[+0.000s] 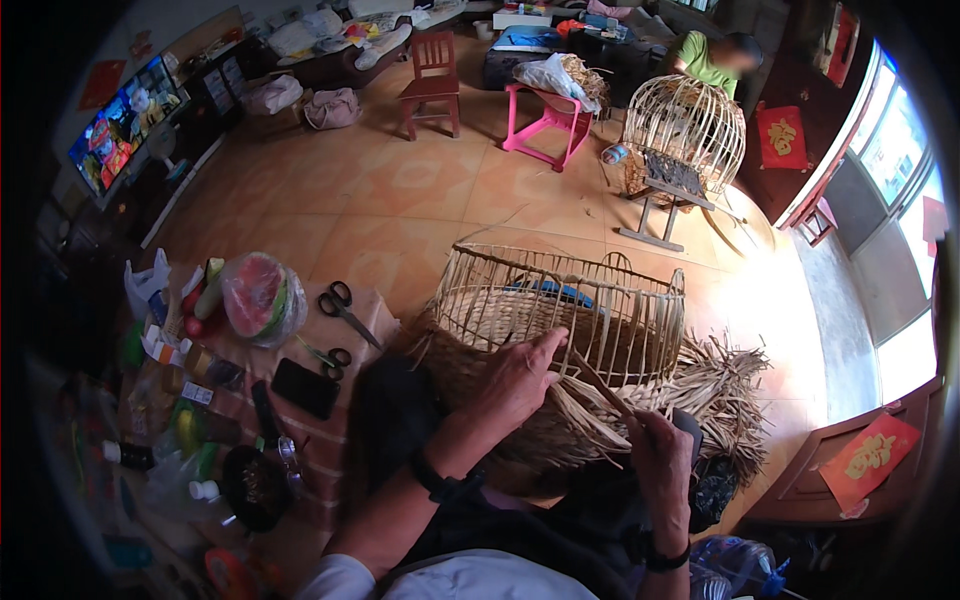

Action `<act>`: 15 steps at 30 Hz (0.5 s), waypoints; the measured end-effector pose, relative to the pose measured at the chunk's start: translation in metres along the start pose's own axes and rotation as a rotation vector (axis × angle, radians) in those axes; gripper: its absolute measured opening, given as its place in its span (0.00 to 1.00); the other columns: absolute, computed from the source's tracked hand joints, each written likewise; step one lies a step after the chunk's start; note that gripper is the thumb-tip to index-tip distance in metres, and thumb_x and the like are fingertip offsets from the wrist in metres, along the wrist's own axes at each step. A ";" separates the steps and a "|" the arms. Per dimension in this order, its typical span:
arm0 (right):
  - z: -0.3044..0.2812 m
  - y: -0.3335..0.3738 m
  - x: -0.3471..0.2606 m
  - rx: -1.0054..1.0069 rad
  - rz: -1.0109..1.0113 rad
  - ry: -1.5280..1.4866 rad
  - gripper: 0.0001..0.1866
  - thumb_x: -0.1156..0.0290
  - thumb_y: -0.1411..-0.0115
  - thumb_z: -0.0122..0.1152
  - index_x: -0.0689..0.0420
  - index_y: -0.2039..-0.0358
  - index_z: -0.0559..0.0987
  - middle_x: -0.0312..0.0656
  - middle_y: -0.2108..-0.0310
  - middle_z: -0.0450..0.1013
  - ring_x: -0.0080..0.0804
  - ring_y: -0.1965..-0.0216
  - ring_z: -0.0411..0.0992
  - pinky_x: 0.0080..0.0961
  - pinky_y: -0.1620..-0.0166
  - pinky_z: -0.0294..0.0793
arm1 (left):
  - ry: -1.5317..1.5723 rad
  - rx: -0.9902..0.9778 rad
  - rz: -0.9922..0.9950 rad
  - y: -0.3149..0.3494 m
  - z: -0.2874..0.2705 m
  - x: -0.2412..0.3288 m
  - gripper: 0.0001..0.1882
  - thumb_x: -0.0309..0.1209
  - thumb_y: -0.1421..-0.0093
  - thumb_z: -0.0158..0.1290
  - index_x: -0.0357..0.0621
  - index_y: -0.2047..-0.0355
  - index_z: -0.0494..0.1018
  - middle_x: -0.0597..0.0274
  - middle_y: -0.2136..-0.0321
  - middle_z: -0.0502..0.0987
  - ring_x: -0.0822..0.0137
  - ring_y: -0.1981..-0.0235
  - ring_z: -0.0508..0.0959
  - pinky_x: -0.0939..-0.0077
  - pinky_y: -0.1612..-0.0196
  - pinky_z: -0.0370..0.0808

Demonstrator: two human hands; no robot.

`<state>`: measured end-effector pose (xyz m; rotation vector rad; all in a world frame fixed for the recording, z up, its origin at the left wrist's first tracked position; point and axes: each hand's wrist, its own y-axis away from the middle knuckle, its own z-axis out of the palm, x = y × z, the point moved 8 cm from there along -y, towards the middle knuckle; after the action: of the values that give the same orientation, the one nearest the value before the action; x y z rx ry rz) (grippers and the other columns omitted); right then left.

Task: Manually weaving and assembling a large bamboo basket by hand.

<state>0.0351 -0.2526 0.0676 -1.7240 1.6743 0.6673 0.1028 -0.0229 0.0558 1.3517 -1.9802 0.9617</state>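
A half-woven basket rests across my lap, with bare upright stakes around its frame and a dense straw-coloured weave below. My left hand is at its near side, thumb and forefinger closed at the stakes on what looks like a straw strip. My right hand is closed around a flat brown straw strip, which slants up left toward my left fingertips. Loose straw ends fan out below and to the right of the basket. Something blue shows inside it.
At left, a cloth-covered table bears scissors, a black phone, wrapped watermelon and bottles. Farther off are a pink stool, a wooden chair, and a person behind another basket. A doorway lies right.
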 end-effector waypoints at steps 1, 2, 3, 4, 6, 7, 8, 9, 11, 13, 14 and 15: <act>-0.003 0.001 0.000 0.044 -0.002 0.058 0.07 0.72 0.35 0.68 0.63 0.62 0.84 0.48 0.81 0.74 0.24 0.80 0.71 0.28 0.73 0.70 | 0.019 -0.009 -0.003 -0.002 0.001 -0.003 0.25 0.18 0.40 0.59 0.36 0.42 0.70 0.45 0.46 0.80 0.42 0.46 0.80 0.57 0.45 0.78; -0.005 0.002 -0.002 0.078 -0.019 0.098 0.07 0.72 0.36 0.68 0.63 0.63 0.84 0.49 0.81 0.73 0.24 0.80 0.70 0.29 0.74 0.69 | 0.037 -0.018 -0.006 -0.003 0.003 -0.006 0.25 0.18 0.40 0.59 0.36 0.41 0.70 0.45 0.46 0.80 0.42 0.46 0.80 0.57 0.46 0.78; -0.005 0.003 -0.004 0.104 -0.051 0.122 0.07 0.71 0.37 0.69 0.63 0.64 0.83 0.51 0.81 0.73 0.25 0.80 0.69 0.30 0.74 0.68 | 0.073 -0.004 -0.055 -0.002 0.005 -0.010 0.27 0.17 0.41 0.59 0.40 0.40 0.71 0.44 0.49 0.81 0.44 0.49 0.82 0.57 0.49 0.80; -0.002 0.003 0.004 0.075 0.049 0.089 0.08 0.71 0.37 0.69 0.63 0.65 0.83 0.51 0.81 0.72 0.26 0.80 0.67 0.30 0.74 0.66 | 0.073 0.039 0.002 -0.002 0.003 -0.007 0.27 0.17 0.43 0.58 0.42 0.42 0.72 0.42 0.57 0.81 0.42 0.56 0.82 0.56 0.55 0.79; 0.006 0.001 0.005 0.005 0.031 0.186 0.07 0.72 0.37 0.68 0.63 0.65 0.83 0.50 0.81 0.72 0.25 0.80 0.65 0.30 0.75 0.65 | 0.106 0.102 0.041 -0.001 -0.001 -0.005 0.26 0.17 0.46 0.57 0.43 0.45 0.74 0.40 0.67 0.80 0.39 0.65 0.81 0.51 0.63 0.77; 0.008 -0.001 0.006 0.040 0.028 0.101 0.06 0.73 0.37 0.67 0.64 0.66 0.83 0.49 0.81 0.72 0.26 0.79 0.65 0.32 0.74 0.66 | 0.079 0.119 0.030 -0.005 0.000 -0.005 0.25 0.17 0.47 0.57 0.42 0.47 0.74 0.40 0.68 0.79 0.39 0.66 0.81 0.51 0.64 0.76; 0.012 -0.002 0.007 0.072 0.027 0.015 0.06 0.75 0.37 0.66 0.65 0.68 0.82 0.48 0.82 0.72 0.26 0.79 0.66 0.35 0.73 0.66 | 0.101 0.136 0.017 -0.005 -0.001 -0.006 0.23 0.17 0.48 0.58 0.42 0.49 0.74 0.40 0.70 0.78 0.39 0.67 0.81 0.51 0.65 0.76; 0.016 -0.006 0.004 0.092 -0.030 0.011 0.07 0.74 0.36 0.65 0.66 0.69 0.81 0.49 0.82 0.70 0.25 0.78 0.63 0.36 0.73 0.66 | 0.130 0.127 -0.039 -0.005 0.001 -0.011 0.22 0.18 0.48 0.58 0.43 0.51 0.74 0.41 0.71 0.78 0.39 0.66 0.81 0.51 0.65 0.76; 0.029 -0.014 0.005 0.073 -0.069 0.042 0.11 0.72 0.34 0.63 0.67 0.71 0.78 0.52 0.81 0.68 0.24 0.77 0.59 0.37 0.73 0.64 | 0.122 0.147 -0.042 -0.007 0.002 -0.011 0.21 0.16 0.49 0.58 0.44 0.54 0.74 0.45 0.73 0.78 0.41 0.67 0.82 0.51 0.64 0.76; 0.041 -0.018 0.016 0.009 0.021 0.107 0.13 0.70 0.34 0.63 0.68 0.70 0.76 0.56 0.80 0.66 0.25 0.74 0.53 0.38 0.73 0.63 | 0.121 0.155 -0.019 -0.007 0.003 -0.011 0.19 0.15 0.48 0.57 0.43 0.57 0.72 0.48 0.71 0.78 0.44 0.64 0.82 0.54 0.61 0.76; 0.041 -0.019 0.014 0.056 -0.020 0.052 0.13 0.69 0.35 0.63 0.68 0.70 0.77 0.57 0.80 0.67 0.28 0.78 0.58 0.39 0.73 0.64 | 0.123 0.141 -0.002 -0.007 0.005 -0.010 0.18 0.14 0.48 0.57 0.42 0.57 0.72 0.49 0.70 0.78 0.45 0.63 0.81 0.55 0.60 0.76; 0.039 -0.016 0.011 0.082 -0.063 0.057 0.12 0.70 0.35 0.63 0.66 0.71 0.77 0.57 0.79 0.68 0.36 0.79 0.63 0.40 0.72 0.65 | 0.119 0.134 0.003 -0.004 0.006 -0.011 0.17 0.15 0.47 0.57 0.41 0.58 0.71 0.50 0.68 0.78 0.46 0.62 0.81 0.56 0.59 0.76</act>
<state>0.0549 -0.2316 0.0350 -1.7447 1.6559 0.5181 0.1103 -0.0226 0.0446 1.3304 -1.8577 1.1670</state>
